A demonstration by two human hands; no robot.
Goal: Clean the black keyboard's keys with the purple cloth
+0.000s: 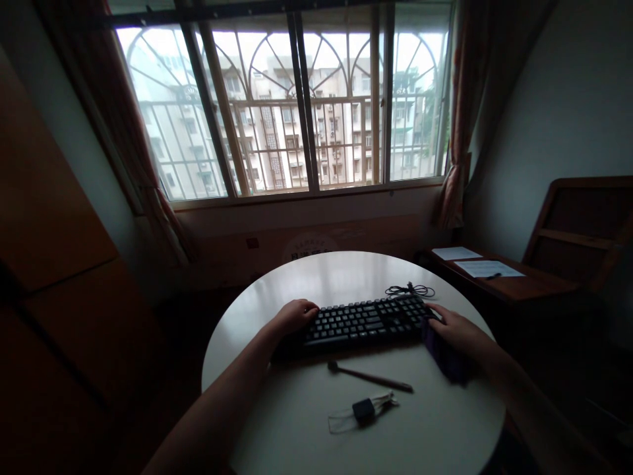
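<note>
A black keyboard point(366, 323) lies across the round white table, its near edge possibly raised a little. My left hand point(295, 316) is closed on the keyboard's left end, thumb and fingers at the corner. At the opposite end, my right hand point(452, 330) holds a dark purple cloth point(442, 353) against the keyboard's side, and the cloth hangs down toward the tabletop. Nearer to me lies a slim brush point(370, 378) with a dark round head. Below it rests a keycap puller point(363, 411) with a black block and wire loops.
Behind the keyboard's right end a coiled black cable point(410, 290) sits on the round table point(277, 422). To the right, a wooden chair point(554, 280) bears papers point(489, 268) and a pen. A barred window and curtains fill the far wall; a wooden cabinet point(64, 316) stands left.
</note>
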